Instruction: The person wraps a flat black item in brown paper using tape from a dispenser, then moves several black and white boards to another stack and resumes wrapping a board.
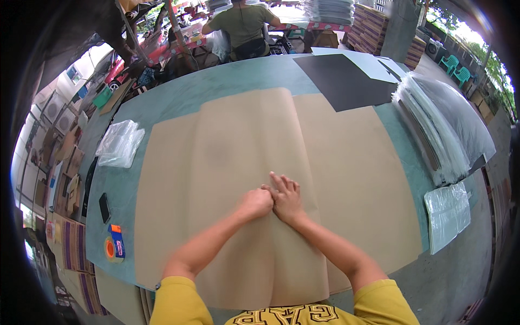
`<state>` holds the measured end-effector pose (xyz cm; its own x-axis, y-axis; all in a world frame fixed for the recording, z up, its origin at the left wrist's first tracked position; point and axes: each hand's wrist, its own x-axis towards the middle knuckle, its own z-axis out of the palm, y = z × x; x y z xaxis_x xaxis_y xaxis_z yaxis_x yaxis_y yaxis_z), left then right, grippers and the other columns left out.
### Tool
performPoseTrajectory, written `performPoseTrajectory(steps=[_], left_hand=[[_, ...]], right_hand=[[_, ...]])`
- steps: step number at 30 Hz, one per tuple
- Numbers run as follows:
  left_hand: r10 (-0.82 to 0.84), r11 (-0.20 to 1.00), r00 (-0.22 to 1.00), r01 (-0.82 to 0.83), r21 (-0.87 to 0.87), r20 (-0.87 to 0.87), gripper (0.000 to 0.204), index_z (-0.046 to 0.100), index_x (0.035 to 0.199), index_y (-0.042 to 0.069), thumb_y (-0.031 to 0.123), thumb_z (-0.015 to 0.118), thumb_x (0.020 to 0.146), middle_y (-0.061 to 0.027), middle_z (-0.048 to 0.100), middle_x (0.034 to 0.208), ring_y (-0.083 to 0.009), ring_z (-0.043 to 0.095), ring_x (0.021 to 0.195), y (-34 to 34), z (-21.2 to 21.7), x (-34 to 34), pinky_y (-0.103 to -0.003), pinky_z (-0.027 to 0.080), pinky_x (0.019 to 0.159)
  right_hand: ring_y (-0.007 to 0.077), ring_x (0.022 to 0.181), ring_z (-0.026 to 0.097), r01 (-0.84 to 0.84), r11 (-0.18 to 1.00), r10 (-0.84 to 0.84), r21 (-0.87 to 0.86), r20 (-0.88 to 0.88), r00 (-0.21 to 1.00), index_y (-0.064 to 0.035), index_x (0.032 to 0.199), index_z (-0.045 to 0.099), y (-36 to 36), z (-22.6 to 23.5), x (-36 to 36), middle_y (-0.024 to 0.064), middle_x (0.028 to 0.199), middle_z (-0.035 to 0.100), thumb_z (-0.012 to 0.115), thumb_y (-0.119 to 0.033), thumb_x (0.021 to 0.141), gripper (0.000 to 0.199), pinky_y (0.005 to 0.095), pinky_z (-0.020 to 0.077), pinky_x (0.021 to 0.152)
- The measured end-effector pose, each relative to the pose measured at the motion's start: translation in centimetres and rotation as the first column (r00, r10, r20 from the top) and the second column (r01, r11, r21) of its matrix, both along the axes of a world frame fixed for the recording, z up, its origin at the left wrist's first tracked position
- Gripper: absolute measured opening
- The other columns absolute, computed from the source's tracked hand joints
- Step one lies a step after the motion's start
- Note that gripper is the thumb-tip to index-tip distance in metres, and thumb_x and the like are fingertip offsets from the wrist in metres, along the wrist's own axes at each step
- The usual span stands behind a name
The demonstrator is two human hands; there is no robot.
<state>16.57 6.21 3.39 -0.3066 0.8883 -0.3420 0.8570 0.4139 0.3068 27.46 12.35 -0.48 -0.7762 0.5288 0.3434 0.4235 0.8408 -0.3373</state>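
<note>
A large sheet of brown kraft paper (227,135) is folded over in the middle of the table, with a long crease running away from me. My left hand (257,203) is closed like a fist and presses on the paper at that crease; whether anything is inside it is hidden. Right beside it, touching, my right hand (286,199) rests on the paper with its fingers stretched forward. More flat brown paper (357,162) extends underneath to both sides.
On the left of the green table (179,97) are clear plastic bags (120,143), a phone (104,208) and a tape dispenser (115,245). Black sheets (346,81) lie at the far right. A plastic-wrapped stack (439,127) and a flat plastic packet (447,214) line the right edge. Beyond sits another person (242,30).
</note>
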Motion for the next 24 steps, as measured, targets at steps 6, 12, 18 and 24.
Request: performPoseTrajectory(steps=[6, 12, 18, 24], left_hand=[[0.06, 0.953, 0.937, -0.156, 0.261, 0.343, 0.029, 0.058, 0.093, 0.002, 0.027, 0.047, 0.084, -0.0218, 0.054, 0.104, -0.0354, 0.051, 0.099, -5.7, -1.0, -0.6, -0.044, 0.041, 0.083], [0.776, 0.524, 0.629, -0.686, 0.505, 0.05, 0.038, 0.051, 0.109, 0.002, 0.031, 0.052, 0.084, -0.0255, 0.049, 0.108, -0.0405, 0.044, 0.103, -26.5, -4.2, 0.3, -0.047, 0.034, 0.089], [0.673, 0.69, 0.738, -0.653, 0.312, 0.057, 0.031, 0.055, 0.082, -0.004, 0.026, 0.046, 0.086, -0.0216, 0.056, 0.084, -0.0377, 0.052, 0.08, -20.1, -4.1, -9.1, -0.045, 0.041, 0.07], [0.655, 0.736, 0.751, -0.608, 0.299, -0.086, 0.035, 0.059, 0.082, -0.002, 0.024, 0.037, 0.09, -0.0183, 0.062, 0.085, -0.0341, 0.059, 0.077, -2.9, -3.5, -22.1, -0.044, 0.045, 0.064]], right_hand=[[0.0312, 0.121, 0.031, 0.001, 0.999, -0.002, 0.042, 0.018, 1.0, -0.0254, 0.109, 0.057, -0.3, 0.4, -0.7, 0.0081, 0.13, 0.038, 0.048, -0.019, 0.08, 0.031, 0.0508, 0.0187, 0.098], [0.0299, 0.122, 0.029, -0.031, 0.998, 0.032, -0.047, 0.033, 0.999, -0.0198, 0.107, 0.057, -0.6, 1.6, -0.3, 0.0088, 0.128, 0.04, 0.046, -0.014, 0.081, 0.029, 0.0509, 0.017, 0.099], [0.0288, 0.12, 0.032, -0.034, 0.994, 0.036, -0.101, 0.015, 0.999, -0.0162, 0.101, 0.059, -0.5, 1.4, 0.3, 0.0098, 0.127, 0.042, 0.045, -0.018, 0.081, 0.025, 0.0507, 0.0182, 0.099], [0.0284, 0.116, 0.036, 0.022, 0.998, -0.026, -0.054, -0.072, 0.997, -0.0145, 0.087, 0.063, -0.5, 1.9, -0.8, 0.0087, 0.12, 0.047, 0.049, -0.028, 0.08, 0.02, 0.0494, 0.0206, 0.098]])
